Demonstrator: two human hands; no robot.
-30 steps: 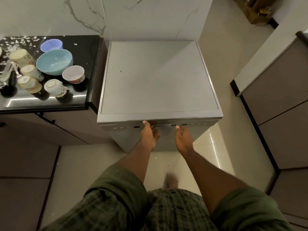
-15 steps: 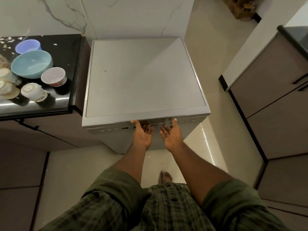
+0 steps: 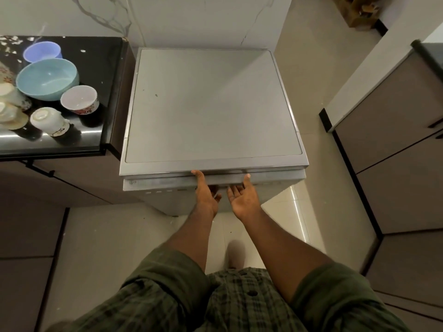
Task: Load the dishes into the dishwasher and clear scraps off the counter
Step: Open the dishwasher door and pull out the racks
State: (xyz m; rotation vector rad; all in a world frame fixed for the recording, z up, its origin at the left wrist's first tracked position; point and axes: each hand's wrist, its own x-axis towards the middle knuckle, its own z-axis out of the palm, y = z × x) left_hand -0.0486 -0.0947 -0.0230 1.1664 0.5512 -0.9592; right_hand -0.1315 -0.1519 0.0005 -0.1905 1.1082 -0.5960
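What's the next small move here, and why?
Probably keep pulling the dishwasher door out and down. Both the left hand and right hand have fingers hooked under its top edge, and it stands only slightly ajar, while the bowls and cups still sit on the black counter.

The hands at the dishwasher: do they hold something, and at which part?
Both hands, left and right, hold the dishwasher door at its top edge, near the middle, thumbs on top and fingers hooked underneath. The door stands slightly ajar.
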